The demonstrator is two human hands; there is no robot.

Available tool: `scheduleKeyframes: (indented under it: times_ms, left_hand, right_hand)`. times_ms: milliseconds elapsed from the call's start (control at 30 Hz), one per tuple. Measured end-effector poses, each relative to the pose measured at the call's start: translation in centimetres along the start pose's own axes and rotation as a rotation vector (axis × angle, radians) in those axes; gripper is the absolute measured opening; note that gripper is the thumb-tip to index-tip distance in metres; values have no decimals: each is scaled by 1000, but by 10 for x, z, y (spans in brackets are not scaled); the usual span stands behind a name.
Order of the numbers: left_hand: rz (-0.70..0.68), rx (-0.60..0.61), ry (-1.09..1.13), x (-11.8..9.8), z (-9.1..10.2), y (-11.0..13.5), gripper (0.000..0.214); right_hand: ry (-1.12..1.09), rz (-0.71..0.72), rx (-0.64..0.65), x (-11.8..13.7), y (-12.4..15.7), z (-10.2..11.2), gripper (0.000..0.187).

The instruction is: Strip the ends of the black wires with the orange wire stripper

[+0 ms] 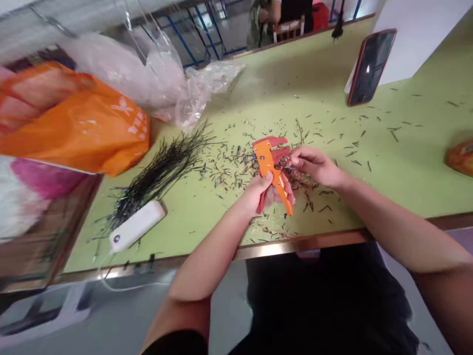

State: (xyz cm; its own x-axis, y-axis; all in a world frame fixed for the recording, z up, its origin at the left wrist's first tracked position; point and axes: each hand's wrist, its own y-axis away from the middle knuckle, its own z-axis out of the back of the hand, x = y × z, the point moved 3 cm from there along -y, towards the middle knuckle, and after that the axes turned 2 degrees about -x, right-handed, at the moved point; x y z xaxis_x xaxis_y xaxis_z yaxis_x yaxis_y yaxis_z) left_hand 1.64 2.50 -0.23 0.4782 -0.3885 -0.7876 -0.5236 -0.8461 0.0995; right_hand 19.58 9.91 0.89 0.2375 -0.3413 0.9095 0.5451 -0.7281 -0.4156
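Over a pale green tabletop (pixel 318 93) scattered with cut wire scraps (pixel 229 162), the left hand (pixel 260 195) clamps an orange-and-red plastic wire stripper (pixel 266 160), while the right hand (pixel 314 165) pinches together just beside its red head, holding something too small to tell.

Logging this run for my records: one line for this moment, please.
Left hand: orange wire stripper | Right hand: wires at stripper | Table: scattered wire scraps
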Motion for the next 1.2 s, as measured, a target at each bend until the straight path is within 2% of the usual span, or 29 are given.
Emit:
scheduleKeyframes:
  times_ms: [167,333,533,700,933,1200]
  left_hand:
    - [38,57,19,3,3,-4,53]
    - [107,120,-1,6,1,-3,52]
    - [112,114,33,5,0,-2,53]
    - [107,116,29,4,-4,-1,48]
    - [113,116,30,5,-15,-2,51]
    - [122,85,5,8,-17,-1,56]
  right_hand:
    - [62,-28,65,3,4,-8,26]
    - [155,59,78,5,5,-11,22]
    - [279,173,58,12,4,-11,18]
    - [377,202,39,14,4,-11,20]
    - [366,237,58,16,5,-18,19]
    - [429,263,72,17,6,-22,19]
